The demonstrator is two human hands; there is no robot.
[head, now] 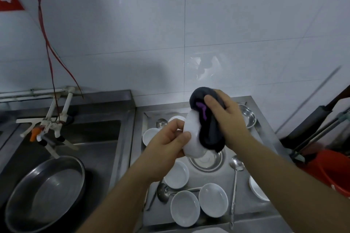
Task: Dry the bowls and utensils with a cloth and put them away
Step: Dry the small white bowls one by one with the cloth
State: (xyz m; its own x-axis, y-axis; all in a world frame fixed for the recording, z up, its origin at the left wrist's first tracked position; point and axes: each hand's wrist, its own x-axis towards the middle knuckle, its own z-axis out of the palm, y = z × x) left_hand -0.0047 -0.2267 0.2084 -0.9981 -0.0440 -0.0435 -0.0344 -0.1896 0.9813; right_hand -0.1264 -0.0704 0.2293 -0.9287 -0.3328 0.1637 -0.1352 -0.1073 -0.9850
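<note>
Both hands work above the right-hand basin: the left hand (168,138) grips a white bowl (192,138) by its rim, thumb and fingers curled round the edge, and the right hand (223,113) clutches a dark cloth (210,130) with a purple mark, pressed against the bowl's open side. Bowl and cloth are held in the air, tilted on edge, above everything else.

Around them stands a steel counter (130,117) with two sunken basins against a white tiled wall (170,24). In the left basin lies a big metal pan (47,193), under a white tap (51,125) with an orange fitting. At the far right a red bucket (333,170) stands beside the counter.

Below the hands, the right basin holds several white bowls (185,208), three close together near the front edge. A small metal dish (248,117) sits at the back right corner. A long ladle (235,164) lies lengthwise beside the bowls, and another ladle (163,193) rests to their left.
</note>
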